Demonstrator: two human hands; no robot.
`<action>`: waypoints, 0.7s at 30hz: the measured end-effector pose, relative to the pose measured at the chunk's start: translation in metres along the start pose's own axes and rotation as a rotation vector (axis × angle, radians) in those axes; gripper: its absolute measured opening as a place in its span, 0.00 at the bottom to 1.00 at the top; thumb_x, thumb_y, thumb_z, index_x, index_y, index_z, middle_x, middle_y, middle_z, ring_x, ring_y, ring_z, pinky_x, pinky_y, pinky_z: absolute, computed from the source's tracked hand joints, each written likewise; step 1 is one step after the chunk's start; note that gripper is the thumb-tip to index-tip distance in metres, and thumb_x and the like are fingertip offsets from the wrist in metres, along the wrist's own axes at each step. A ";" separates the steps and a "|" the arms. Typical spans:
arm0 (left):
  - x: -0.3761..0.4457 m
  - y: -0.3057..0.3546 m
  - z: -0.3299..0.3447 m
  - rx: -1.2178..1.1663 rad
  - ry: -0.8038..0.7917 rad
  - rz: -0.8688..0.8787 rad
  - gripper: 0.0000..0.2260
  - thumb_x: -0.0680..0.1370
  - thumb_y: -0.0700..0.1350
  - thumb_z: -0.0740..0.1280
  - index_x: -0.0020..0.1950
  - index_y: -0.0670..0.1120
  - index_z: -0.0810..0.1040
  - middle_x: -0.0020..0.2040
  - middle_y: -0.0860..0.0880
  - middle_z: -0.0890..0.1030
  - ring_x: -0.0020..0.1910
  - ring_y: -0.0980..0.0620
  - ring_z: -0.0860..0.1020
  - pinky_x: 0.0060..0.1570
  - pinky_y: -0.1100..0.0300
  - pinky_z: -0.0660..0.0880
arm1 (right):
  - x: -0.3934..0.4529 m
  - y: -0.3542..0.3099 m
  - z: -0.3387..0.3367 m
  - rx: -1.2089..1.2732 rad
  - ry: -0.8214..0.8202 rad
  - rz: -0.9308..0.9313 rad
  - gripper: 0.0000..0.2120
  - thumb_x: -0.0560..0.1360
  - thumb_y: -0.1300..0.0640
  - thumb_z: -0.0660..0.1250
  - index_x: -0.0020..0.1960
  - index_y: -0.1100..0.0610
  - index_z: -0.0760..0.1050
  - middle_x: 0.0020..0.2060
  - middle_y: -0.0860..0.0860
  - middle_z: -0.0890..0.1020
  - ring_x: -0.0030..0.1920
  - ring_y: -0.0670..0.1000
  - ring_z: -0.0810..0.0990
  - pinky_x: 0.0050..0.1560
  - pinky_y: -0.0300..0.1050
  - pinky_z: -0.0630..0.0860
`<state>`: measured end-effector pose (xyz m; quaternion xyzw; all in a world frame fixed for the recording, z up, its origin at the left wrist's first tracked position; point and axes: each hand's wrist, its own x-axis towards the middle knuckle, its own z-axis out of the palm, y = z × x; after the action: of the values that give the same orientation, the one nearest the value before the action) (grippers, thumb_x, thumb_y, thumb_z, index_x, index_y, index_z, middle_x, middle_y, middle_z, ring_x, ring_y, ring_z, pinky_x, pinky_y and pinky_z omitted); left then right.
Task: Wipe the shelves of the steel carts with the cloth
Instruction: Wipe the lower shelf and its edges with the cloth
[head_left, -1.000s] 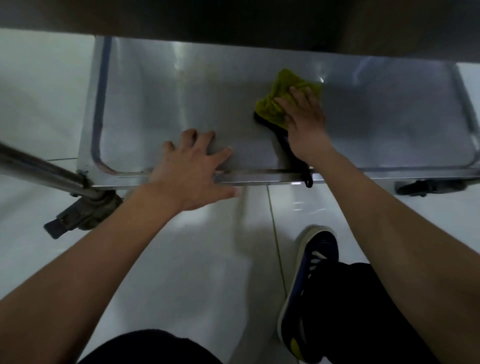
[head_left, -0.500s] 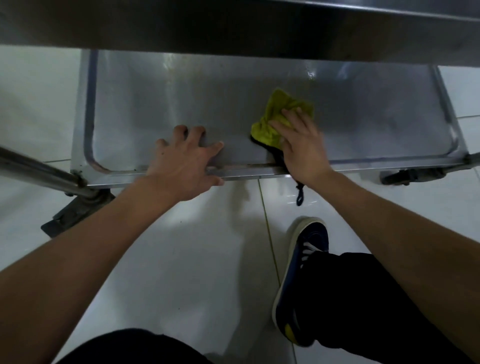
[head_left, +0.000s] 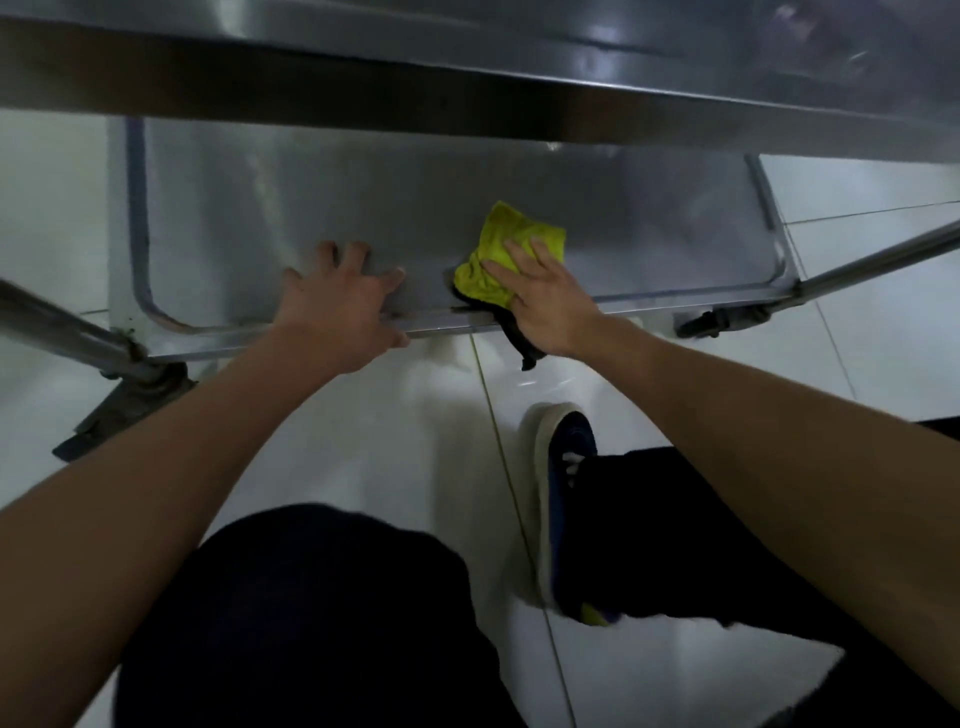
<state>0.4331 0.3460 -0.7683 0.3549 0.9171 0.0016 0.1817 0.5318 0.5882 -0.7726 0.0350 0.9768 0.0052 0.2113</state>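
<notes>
Both your arms reach out in front of you. Your left hand (head_left: 343, 317) lies flat with its fingers spread wide. Your right hand (head_left: 548, 301) lies palm down, its fingers straight and pressing.

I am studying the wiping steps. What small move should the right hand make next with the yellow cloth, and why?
Probably slide the yellow cloth rightward along the bottom shelf. The right hand presses it flat near the front edge at mid-shelf, the left hand braces the rim, and the right stretch lies uncovered.
</notes>
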 end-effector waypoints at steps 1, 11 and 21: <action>0.000 0.001 -0.001 -0.004 -0.014 -0.005 0.36 0.72 0.67 0.69 0.76 0.59 0.62 0.72 0.46 0.62 0.71 0.39 0.59 0.63 0.33 0.67 | 0.002 0.001 -0.004 -0.009 -0.038 -0.003 0.29 0.81 0.59 0.52 0.81 0.52 0.49 0.80 0.54 0.49 0.80 0.61 0.44 0.78 0.56 0.45; 0.008 0.013 -0.018 0.084 -0.171 -0.010 0.36 0.74 0.66 0.68 0.77 0.55 0.60 0.73 0.42 0.60 0.71 0.34 0.62 0.60 0.35 0.72 | 0.008 0.027 -0.044 -0.104 -0.327 -0.150 0.30 0.84 0.52 0.53 0.81 0.48 0.42 0.80 0.55 0.43 0.80 0.61 0.44 0.77 0.60 0.51; 0.015 0.032 -0.037 0.022 -0.194 -0.087 0.16 0.78 0.60 0.63 0.61 0.54 0.78 0.61 0.40 0.72 0.63 0.35 0.72 0.61 0.46 0.73 | -0.009 0.039 -0.003 0.193 0.130 -0.203 0.24 0.81 0.44 0.59 0.76 0.48 0.65 0.78 0.52 0.61 0.78 0.59 0.55 0.77 0.56 0.50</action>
<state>0.4311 0.3841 -0.7345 0.3150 0.9097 -0.0506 0.2658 0.5408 0.6270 -0.7652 -0.0439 0.9829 -0.1080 0.1427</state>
